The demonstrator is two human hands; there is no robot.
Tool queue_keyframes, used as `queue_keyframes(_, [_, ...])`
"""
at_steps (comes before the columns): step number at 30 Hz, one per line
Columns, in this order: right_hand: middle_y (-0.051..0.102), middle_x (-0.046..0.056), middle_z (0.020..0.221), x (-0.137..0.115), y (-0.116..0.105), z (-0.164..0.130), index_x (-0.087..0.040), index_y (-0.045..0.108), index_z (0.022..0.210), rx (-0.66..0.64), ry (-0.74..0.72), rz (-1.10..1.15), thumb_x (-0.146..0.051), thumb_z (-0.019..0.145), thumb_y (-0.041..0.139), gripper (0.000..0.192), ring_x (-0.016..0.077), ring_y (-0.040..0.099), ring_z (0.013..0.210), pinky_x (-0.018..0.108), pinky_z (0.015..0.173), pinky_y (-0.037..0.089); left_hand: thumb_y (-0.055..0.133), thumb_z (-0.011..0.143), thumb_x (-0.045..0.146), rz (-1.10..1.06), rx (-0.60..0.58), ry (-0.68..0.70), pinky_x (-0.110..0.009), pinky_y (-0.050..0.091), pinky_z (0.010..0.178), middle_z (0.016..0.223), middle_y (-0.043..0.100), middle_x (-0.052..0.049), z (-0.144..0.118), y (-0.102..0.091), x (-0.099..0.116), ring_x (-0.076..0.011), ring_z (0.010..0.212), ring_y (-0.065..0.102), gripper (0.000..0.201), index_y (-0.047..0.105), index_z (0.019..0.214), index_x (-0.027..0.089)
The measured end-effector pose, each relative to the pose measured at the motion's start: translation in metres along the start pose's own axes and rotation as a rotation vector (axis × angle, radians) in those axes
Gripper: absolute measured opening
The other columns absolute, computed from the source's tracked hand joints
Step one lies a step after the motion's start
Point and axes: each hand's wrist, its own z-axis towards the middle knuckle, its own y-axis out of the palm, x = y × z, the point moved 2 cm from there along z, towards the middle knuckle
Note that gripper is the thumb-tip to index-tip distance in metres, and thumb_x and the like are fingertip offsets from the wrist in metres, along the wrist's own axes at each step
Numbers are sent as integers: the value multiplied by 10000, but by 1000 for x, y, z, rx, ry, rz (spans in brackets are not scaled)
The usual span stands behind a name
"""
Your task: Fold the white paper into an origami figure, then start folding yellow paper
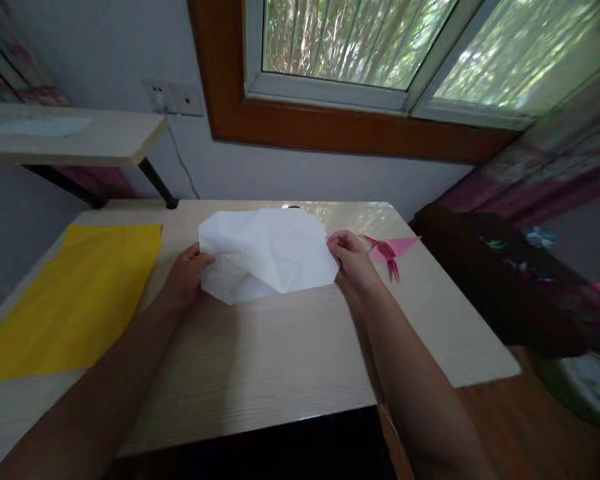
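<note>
White paper sheet [267, 250], spread out, creases across its face (outline many-sided, corners look clipped), held by opposite side edges over table [290, 360].

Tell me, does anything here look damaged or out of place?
Nothing looks spilled. The white paper, held between the left hand and right hand, looks odd: creases cross it, and its outline is irregular.

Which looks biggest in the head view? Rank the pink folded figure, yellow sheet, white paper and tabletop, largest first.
1. Tabletop
2. Yellow sheet
3. White paper
4. Pink folded figure
</note>
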Motion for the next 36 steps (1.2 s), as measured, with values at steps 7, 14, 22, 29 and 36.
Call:
queue_keyframes(7, [536, -26, 754, 5, -5, -1, -231, 553, 786, 5, 12, -251, -300, 712, 649, 139, 129, 433, 638, 258, 569, 322, 748, 666, 264, 10, -16, 43, -252, 498, 601, 830, 740, -10, 1, 0, -3, -181, 686, 658, 341, 721, 997, 184])
queue_keyframes(14, [593, 6, 818, 6, -2, -5, -217, 567, 812, -35, -45, -461, -279, 757, 567, 83, 168, 508, 754, 290, 695, 400, 705, 672, 253, 139, 45, 100, -235, 452, 561, 752, 644, 16, 4, -4, -7, -158, 649, 601, 216, 615, 857, 186])
queue_keyframes(22, [650, 35, 896, -2, 3, -11, -216, 596, 866, -194, -116, -600, -305, 848, 552, 101, 192, 567, 832, 311, 748, 435, 816, 644, 241, 128, 38, 83, -309, 539, 673, 1061, 707, -69, 4, 0, -1, -207, 805, 688, 743, 457, 1294, 220])
queue_keyframes(29, [689, 49, 923, -5, 4, -13, -221, 639, 922, -320, -204, -698, -311, 912, 523, 147, 203, 600, 839, 320, 747, 457, 781, 633, 186, 32, -24, 35, -231, 510, 654, 1111, 722, -76, 0, 5, 8, -169, 827, 679, 824, 508, 1411, 204])
queue_keyframes(36, [707, 71, 994, -4, 0, -11, -216, 674, 968, -305, -225, -698, -299, 907, 521, 184, 219, 630, 891, 336, 776, 477, 660, 667, 173, 204, -26, 84, -223, 506, 582, 1119, 735, -65, 0, -3, 5, -160, 752, 660, 721, 611, 1385, 214])
